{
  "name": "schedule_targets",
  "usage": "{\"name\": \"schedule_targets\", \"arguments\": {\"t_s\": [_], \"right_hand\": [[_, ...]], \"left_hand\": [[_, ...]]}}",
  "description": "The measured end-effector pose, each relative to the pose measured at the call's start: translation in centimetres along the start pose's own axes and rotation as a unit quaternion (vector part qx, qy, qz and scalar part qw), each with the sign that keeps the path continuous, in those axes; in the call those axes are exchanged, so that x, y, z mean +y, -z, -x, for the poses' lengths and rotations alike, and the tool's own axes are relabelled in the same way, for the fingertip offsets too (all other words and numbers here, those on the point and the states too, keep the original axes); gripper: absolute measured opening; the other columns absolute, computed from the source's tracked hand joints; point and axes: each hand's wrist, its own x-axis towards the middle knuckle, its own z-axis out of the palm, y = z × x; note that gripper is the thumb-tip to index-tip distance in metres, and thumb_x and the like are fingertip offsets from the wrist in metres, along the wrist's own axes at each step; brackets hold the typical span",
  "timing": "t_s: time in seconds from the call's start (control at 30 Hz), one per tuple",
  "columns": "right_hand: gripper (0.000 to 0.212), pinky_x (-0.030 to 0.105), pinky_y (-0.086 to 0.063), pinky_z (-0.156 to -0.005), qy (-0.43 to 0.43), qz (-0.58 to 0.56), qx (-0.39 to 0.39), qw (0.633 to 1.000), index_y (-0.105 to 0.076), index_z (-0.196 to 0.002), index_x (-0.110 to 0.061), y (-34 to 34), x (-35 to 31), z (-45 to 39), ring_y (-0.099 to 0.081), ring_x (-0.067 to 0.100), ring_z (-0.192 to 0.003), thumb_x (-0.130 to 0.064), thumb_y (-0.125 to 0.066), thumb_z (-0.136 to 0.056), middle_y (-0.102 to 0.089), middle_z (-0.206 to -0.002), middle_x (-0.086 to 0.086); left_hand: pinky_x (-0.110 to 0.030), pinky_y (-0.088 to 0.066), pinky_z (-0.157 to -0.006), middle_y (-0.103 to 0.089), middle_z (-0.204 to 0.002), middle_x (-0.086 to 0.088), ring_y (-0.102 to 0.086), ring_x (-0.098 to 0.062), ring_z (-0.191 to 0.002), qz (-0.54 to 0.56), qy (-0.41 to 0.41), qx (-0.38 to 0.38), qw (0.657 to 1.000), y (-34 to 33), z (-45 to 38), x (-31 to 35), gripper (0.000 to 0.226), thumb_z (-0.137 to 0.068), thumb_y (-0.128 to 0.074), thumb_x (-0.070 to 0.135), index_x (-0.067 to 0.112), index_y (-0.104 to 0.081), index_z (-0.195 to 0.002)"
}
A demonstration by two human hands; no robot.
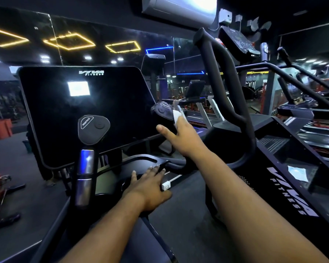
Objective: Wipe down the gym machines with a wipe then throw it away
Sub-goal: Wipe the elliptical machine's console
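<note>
I stand at a black cardio machine with a large dark console screen (87, 111). My right hand (180, 137) reaches forward and presses a white wipe (177, 116) against the right grip's control pad (162, 111). The fingers curl around the wipe, thumb sticking out to the left. My left hand (150, 188) lies flat, fingers spread, on the black tray (141, 162) below the screen. The left grip's control pad (93, 129) stands on a chrome-banded post (85, 175), untouched.
A thick black curved handlebar (234, 103) rises just right of my right hand. A second machine's side panel (285, 190) stands at the right. Behind are mirrors, treadmills and a wall air conditioner (179, 8). A small white clip (166, 186) lies by my left hand.
</note>
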Motion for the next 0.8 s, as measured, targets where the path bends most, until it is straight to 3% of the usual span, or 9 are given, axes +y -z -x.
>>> {"name": "schedule_targets", "arguments": {"t_s": [0.13,0.23,0.33,0.43,0.53,0.63,0.7,0.8], "right_hand": [[0.085,0.047,-0.041,-0.106,-0.021,0.107,0.018,0.994,-0.036,-0.147,-0.016,-1.1,4.0,4.8,-0.048,0.028,-0.129,-0.070,-0.057,-0.085,-0.052,-0.138,0.009],[0.102,0.053,-0.021,-0.122,-0.006,0.157,0.047,0.986,-0.014,-0.160,-0.008,-2.7,5.3,6.6,-0.024,0.027,-0.150,-0.072,-0.047,-0.088,-0.024,-0.163,0.012],[0.098,0.052,-0.003,-0.126,0.040,0.169,0.057,0.983,0.003,-0.161,-0.006,-3.7,3.8,5.0,-0.001,0.028,-0.156,-0.067,-0.035,-0.095,0.001,-0.170,0.011],[0.090,0.052,-0.006,-0.126,0.053,0.194,0.083,0.976,0.004,-0.161,-0.007,-4.6,2.2,3.8,-0.002,0.032,-0.156,-0.065,-0.026,-0.099,0.003,-0.169,0.016],[0.084,0.054,-0.015,-0.124,0.058,0.283,0.125,0.949,-0.001,-0.161,-0.004,-6.2,4.2,6.1,0.002,0.036,-0.156,-0.053,-0.038,-0.103,0.003,-0.168,0.022],[0.081,0.054,-0.019,-0.124,0.039,0.327,0.154,0.932,-0.003,-0.161,-0.003,-7.4,5.4,7.8,-0.003,0.037,-0.155,-0.046,-0.039,-0.103,-0.003,-0.167,0.024],[0.078,0.053,-0.025,-0.121,0.017,0.312,0.169,0.935,-0.008,-0.159,0.000,-7.2,4.1,6.5,-0.021,0.040,-0.151,-0.049,-0.031,-0.103,-0.018,-0.163,0.026],[0.077,0.047,-0.042,-0.102,-0.056,0.184,0.181,0.964,-0.031,-0.151,-0.001,-5.2,1.2,2.9,-0.050,0.037,-0.123,-0.060,-0.040,-0.100,-0.051,-0.136,0.020]], "left_hand": [[-0.060,0.011,-0.123,0.007,-0.172,0.005,0.011,-0.011,-0.157,-0.008,0.000,0.003,1.000,-0.1,-0.4,0.1,0.086,-0.093,-0.047,0.061,0.032,-0.007,-0.164],[-0.060,0.010,-0.123,0.006,-0.172,0.004,0.009,-0.012,-0.157,-0.012,0.002,-0.001,1.000,-0.1,-0.3,0.3,0.086,-0.093,-0.047,0.061,0.032,-0.008,-0.164],[-0.061,0.008,-0.123,0.005,-0.172,0.004,0.007,-0.013,-0.158,-0.017,0.002,-0.003,1.000,-0.1,-0.2,0.5,0.085,-0.094,-0.048,0.060,0.033,-0.009,-0.164],[-0.062,0.006,-0.123,0.004,-0.172,0.005,0.005,-0.013,-0.158,-0.018,0.004,0.005,1.000,0.0,-0.4,0.2,0.084,-0.094,-0.049,0.060,0.034,-0.009,-0.164],[-0.061,0.007,-0.123,0.004,-0.172,0.006,0.006,-0.012,-0.158,-0.015,0.004,0.005,1.000,0.0,-0.5,0.1,0.084,-0.094,-0.048,0.061,0.035,-0.010,-0.164],[-0.061,0.008,-0.123,0.004,-0.172,0.006,0.006,-0.012,-0.158,-0.015,0.005,0.002,1.000,0.1,-0.4,0.2,0.083,-0.094,-0.046,0.062,0.034,-0.010,-0.164],[-0.062,0.007,-0.123,0.004,-0.172,0.005,0.006,-0.012,-0.158,-0.021,0.005,0.003,1.000,0.1,-0.4,0.3,0.082,-0.095,-0.046,0.062,0.033,-0.011,-0.163],[-0.062,0.007,-0.123,0.005,-0.172,0.005,0.006,-0.013,-0.158,-0.021,0.008,-0.001,1.000,0.3,-0.2,0.4,0.083,-0.096,-0.048,0.060,0.032,-0.009,-0.164]]}}
